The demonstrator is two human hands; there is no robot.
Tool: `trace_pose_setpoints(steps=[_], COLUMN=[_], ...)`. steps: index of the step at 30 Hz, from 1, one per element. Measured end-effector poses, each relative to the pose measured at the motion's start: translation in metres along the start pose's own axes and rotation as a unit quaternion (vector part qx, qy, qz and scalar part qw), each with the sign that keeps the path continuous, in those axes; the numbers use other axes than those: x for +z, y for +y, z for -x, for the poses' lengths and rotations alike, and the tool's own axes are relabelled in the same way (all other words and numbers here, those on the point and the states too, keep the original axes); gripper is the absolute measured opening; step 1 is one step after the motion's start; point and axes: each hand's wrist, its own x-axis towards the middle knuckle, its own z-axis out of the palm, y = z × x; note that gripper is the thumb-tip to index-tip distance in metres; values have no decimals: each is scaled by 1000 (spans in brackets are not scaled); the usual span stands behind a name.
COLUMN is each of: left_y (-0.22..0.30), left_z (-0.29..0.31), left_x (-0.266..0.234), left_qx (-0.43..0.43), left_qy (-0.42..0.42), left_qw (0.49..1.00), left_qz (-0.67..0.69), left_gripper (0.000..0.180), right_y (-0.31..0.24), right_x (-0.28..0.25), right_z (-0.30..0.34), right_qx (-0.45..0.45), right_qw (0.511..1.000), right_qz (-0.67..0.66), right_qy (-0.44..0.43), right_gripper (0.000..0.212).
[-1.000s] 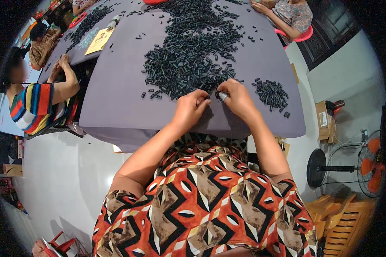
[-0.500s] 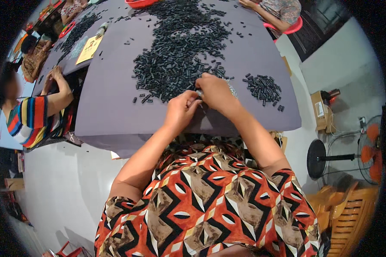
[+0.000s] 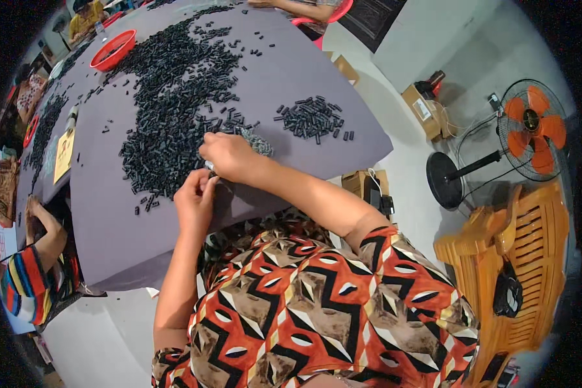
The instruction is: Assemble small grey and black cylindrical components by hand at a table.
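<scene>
My right hand (image 3: 231,157) and my left hand (image 3: 195,197) meet at the near edge of a large pile of small black cylindrical pieces (image 3: 165,116). Both are closed, thumbs and fingers pinched close together. Something tiny, partly pale and partly dark, shows between the fingertips, too small to name. Just beyond my right wrist lies a small heap of pale, clear-looking bits (image 3: 258,143). Farther right is a separate, smaller heap of black pieces (image 3: 312,119).
A grey cloth covers the table (image 3: 330,158). On it stand a red basin (image 3: 114,52) and a yellow printed sheet (image 3: 64,155). People sit along the left and far sides. To the right are a standing fan (image 3: 530,123), cardboard boxes (image 3: 423,110) and a wooden bench (image 3: 530,239).
The whole view has swung, so the table and my hands appear farther left and more of the fan and bench shows. My hands stay pinched together beside the pile.
</scene>
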Motion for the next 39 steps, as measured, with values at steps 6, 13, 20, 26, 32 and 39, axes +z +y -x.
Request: trace_pose_setpoints(steps=[6,13,20,26,32,39], left_y=[-1,7,1,-5,5,12], left_z=[3,0,-1,1,0,-1], left_x=[-1,4,0,2,-2,-5], left_qx=[-12,11,32,41,43,-55], left_qy=[-5,-4,-6,3,-4,-88], left_qw=[1000,1000,999,997,996,978], left_qz=[27,8,17,68,83,180], left_gripper=[12,20,18,17,13,8], right_y=[3,11,14,4,-3,-5], right_x=[3,-23,-28,-30,-45,-47], right_z=[-3,4,18,30,35,37], right_qx=[-69,8,144,132,197,158], right_qw=[998,989,895,853,814,804], right_qz=[-1,-145,-416,-500,-536,-568], right_qy=[-12,-27,-72,-67,-105,-75], right_gripper=[16,13,18,38,25,14])
